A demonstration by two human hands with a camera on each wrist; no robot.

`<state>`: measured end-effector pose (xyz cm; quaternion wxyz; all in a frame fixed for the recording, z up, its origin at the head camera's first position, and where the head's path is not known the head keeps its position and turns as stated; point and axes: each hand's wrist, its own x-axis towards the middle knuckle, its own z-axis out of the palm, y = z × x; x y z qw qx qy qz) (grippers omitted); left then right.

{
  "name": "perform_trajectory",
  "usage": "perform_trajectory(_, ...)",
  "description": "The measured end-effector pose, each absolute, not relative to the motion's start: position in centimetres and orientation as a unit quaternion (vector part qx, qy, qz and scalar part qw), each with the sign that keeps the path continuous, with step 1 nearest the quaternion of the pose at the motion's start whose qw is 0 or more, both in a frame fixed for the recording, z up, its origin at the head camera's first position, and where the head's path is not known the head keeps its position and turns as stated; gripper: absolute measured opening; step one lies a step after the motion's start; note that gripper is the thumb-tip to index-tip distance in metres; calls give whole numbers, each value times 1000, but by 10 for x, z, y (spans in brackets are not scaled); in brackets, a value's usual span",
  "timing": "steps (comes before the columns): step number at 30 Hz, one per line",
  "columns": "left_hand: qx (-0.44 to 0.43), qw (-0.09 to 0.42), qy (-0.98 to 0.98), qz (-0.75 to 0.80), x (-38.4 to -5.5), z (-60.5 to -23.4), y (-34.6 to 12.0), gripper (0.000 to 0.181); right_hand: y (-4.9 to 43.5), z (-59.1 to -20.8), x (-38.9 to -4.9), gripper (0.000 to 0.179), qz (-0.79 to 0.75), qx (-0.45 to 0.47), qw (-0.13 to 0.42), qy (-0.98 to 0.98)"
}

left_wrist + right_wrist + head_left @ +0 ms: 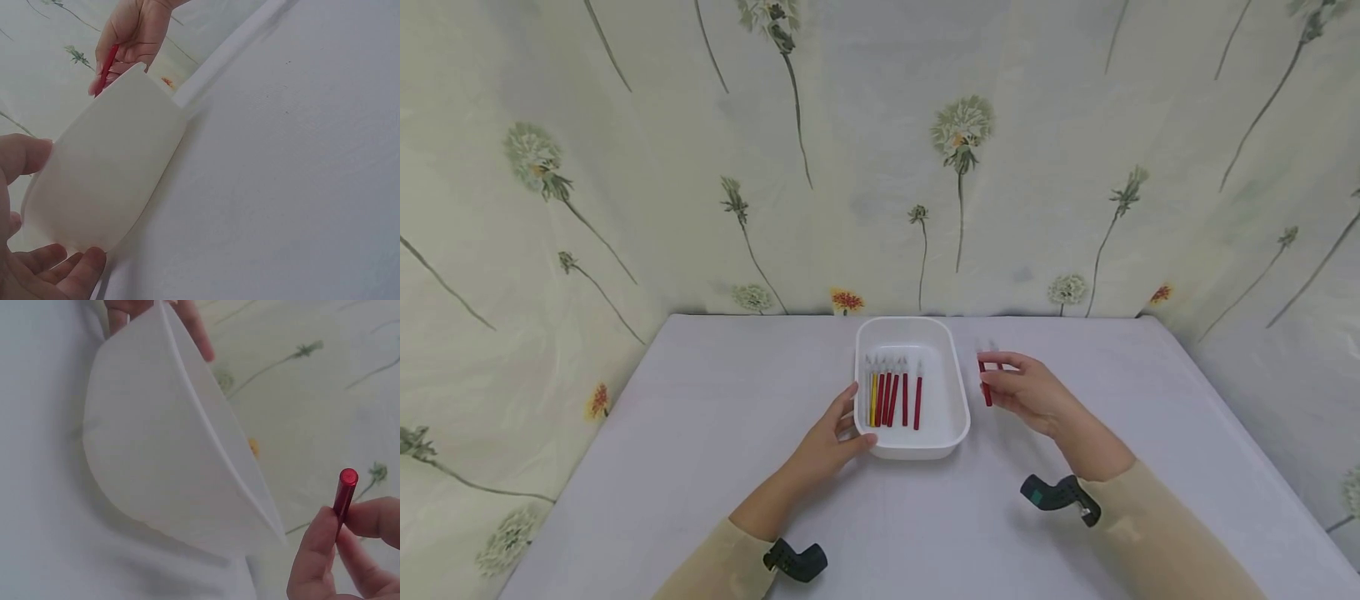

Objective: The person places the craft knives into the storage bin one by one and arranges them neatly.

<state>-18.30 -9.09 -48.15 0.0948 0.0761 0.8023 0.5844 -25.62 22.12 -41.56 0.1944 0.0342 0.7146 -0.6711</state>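
Observation:
A white plastic tray point(958, 425) holds a row of slim sticks with pale pointed tips, several red sticks point(917, 404), a yellow stick point(874, 400) and a silver stick point(868, 404). My left hand point(831, 442) grips the tray's near left corner, thumb at the front rim and fingers along the left side. To the right of the tray, my right hand point(1026, 392) pinches a red stick point(985, 385) between thumb and fingers. The round, shiny end of this held stick point(349, 476) faces the right wrist camera. Another red stick point(999, 366) shows partly behind the fingers.
A pale cloth covers the table point(715, 417). Behind it and at both sides hangs a dandelion-print curtain point(865, 167). Dark wrist mounts point(1060, 493) are strapped over the beige sleeves point(1157, 533).

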Motion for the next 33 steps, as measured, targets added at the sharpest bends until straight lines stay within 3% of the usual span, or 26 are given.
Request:
perform_trajectory(11, 78, 94, 803, 584, -184, -484, -92, 83, 196, -412, -256, 53, -678, 18, 201, 707)
perform_trajectory(17, 82, 92, 803, 583, -184, -485, -92, 83, 178, -410, -255, 50, -686, 34, 184, 703)
perform_trajectory(33, 84, 99, 795, 592, -185, -484, -92, 83, 137, -411, -251, 42, -720, 72, 202, 660)
